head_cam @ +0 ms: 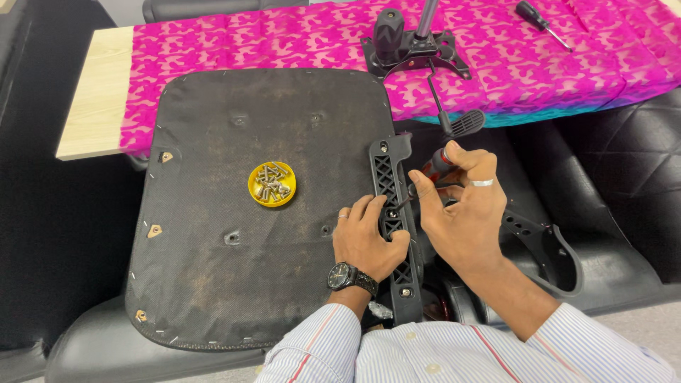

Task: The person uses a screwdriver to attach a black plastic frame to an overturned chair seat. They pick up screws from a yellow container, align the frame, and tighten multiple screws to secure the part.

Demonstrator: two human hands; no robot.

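While left hand [369, 237] pins ribbed plastic bracket [394, 213] | right hand [461, 206] grips screwdriver [429, 177]

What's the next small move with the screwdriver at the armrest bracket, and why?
Probably seat the tip squarely in the middle screw and start turning. The right hand holds the screwdriver angled down at the black bracket, while the left hand presses the bracket flat against the seat base. Whether the tip is already seated cannot be told.
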